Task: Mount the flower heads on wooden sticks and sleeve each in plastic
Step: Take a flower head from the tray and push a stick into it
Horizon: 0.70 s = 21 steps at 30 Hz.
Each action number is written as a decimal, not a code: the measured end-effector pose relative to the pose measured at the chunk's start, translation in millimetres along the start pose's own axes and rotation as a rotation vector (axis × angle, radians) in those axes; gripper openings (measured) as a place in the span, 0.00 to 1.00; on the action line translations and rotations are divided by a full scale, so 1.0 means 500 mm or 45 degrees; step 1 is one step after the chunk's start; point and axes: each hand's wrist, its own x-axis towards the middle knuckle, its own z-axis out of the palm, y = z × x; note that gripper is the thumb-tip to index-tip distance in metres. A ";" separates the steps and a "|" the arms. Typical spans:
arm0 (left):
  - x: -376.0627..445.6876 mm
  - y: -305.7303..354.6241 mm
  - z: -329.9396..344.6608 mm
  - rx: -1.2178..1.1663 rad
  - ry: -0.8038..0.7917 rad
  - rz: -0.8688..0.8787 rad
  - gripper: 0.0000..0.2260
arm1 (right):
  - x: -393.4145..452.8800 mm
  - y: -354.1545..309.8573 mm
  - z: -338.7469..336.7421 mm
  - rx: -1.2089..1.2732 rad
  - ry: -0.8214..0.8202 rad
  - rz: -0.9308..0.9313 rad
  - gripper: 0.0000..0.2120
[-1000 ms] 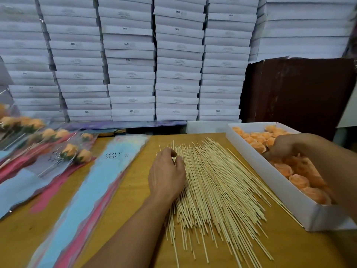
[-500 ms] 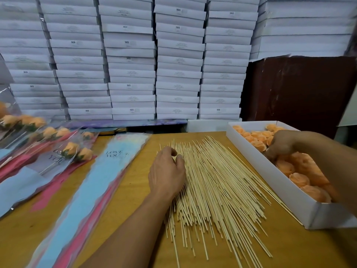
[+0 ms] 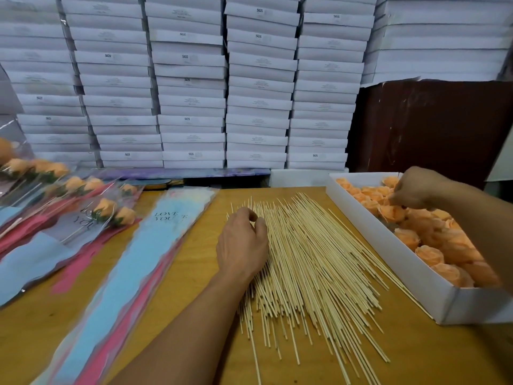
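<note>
A wide pile of thin wooden sticks (image 3: pixel 313 259) fans out over the middle of the wooden table. My left hand (image 3: pixel 241 243) rests on the pile's left edge, thumb and forefinger curled together and pinching at a stick. At the right stands a white box (image 3: pixel 388 259) filled with orange flower heads (image 3: pixel 444 245). My right hand (image 3: pixel 413 187) reaches into the box's far end, its fingers curled down round a flower head. A stack of blue and pink plastic sleeves (image 3: pixel 133 268) printed "LOVE YOU" lies left of the sticks.
Several finished sleeved roses (image 3: pixel 105 209) lie fanned at the far left. Tall stacks of white cartons (image 3: pixel 191 79) wall off the back of the table. A dark brown panel (image 3: pixel 433 126) stands behind the flower box.
My right hand has moved further back in the box and closed its fingers on a flower head. My left hand has stayed on the sticks, fingers curling slightly.
</note>
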 end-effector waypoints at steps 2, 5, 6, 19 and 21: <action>0.001 -0.002 0.000 -0.032 0.001 0.008 0.08 | -0.012 -0.018 -0.014 0.039 0.169 -0.032 0.08; 0.001 -0.004 0.001 -0.172 -0.019 0.064 0.07 | -0.045 -0.066 -0.036 0.168 0.345 -0.137 0.09; 0.001 -0.004 -0.001 -0.234 -0.036 0.086 0.08 | -0.059 -0.087 -0.042 0.235 0.356 -0.179 0.10; 0.000 0.000 -0.002 -0.609 -0.199 0.149 0.21 | -0.185 -0.301 0.094 0.733 -0.302 -0.434 0.16; 0.004 -0.003 -0.003 -0.569 -0.115 0.109 0.17 | -0.182 -0.307 0.116 0.986 -0.350 -0.393 0.16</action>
